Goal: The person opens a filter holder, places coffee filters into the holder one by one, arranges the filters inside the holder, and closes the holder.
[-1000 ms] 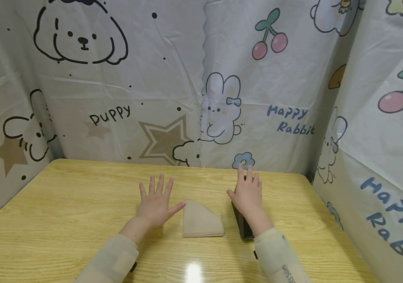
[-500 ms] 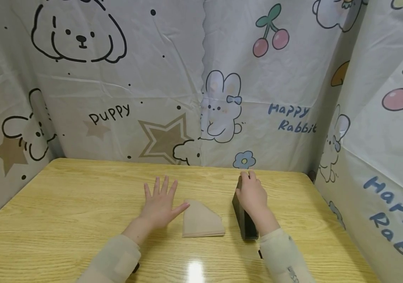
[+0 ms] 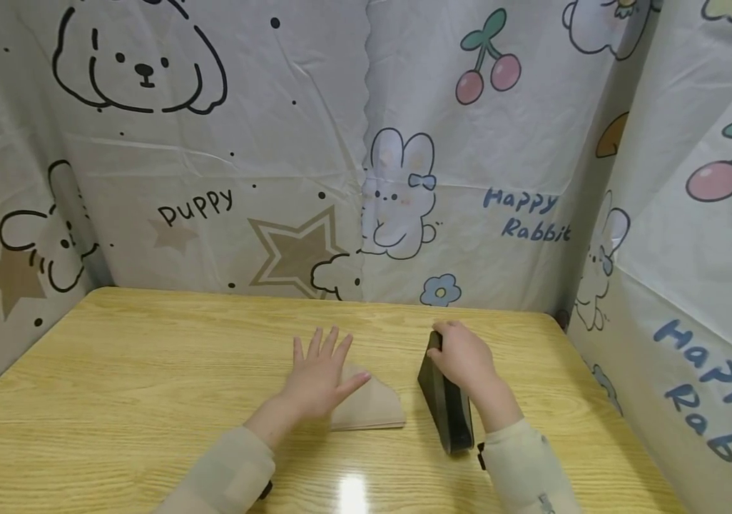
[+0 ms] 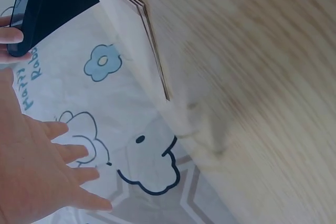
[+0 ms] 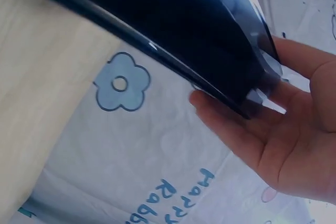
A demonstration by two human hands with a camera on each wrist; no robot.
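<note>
A thin stack of beige, fan-shaped coffee filter papers point(image 3: 375, 408) lies on the wooden table. My left hand point(image 3: 316, 382) is spread over its left part, fingers straight, thumb reaching across the papers. Their layered edges point(image 4: 144, 19) show in the left wrist view, apart from the left palm point(image 4: 31, 166). To the right, a dark, glossy, wedge-shaped holder point(image 3: 444, 410) stands on its narrow side. My right hand point(image 3: 466, 357) grips its far end, thumb on one face and fingers on the other, as the right wrist view shows around the holder's end point(image 5: 199, 30).
The table point(image 3: 167, 385) runs back to a hanging cloth point(image 3: 314, 143) printed with cartoon animals, flowers and words. Another cloth wall point(image 3: 693, 271) closes the right side. Dark wrist straps show under both sleeves.
My left hand has moved right, from beside the filter papers to over them. The right hand has closed on the holder and drawn it slightly nearer.
</note>
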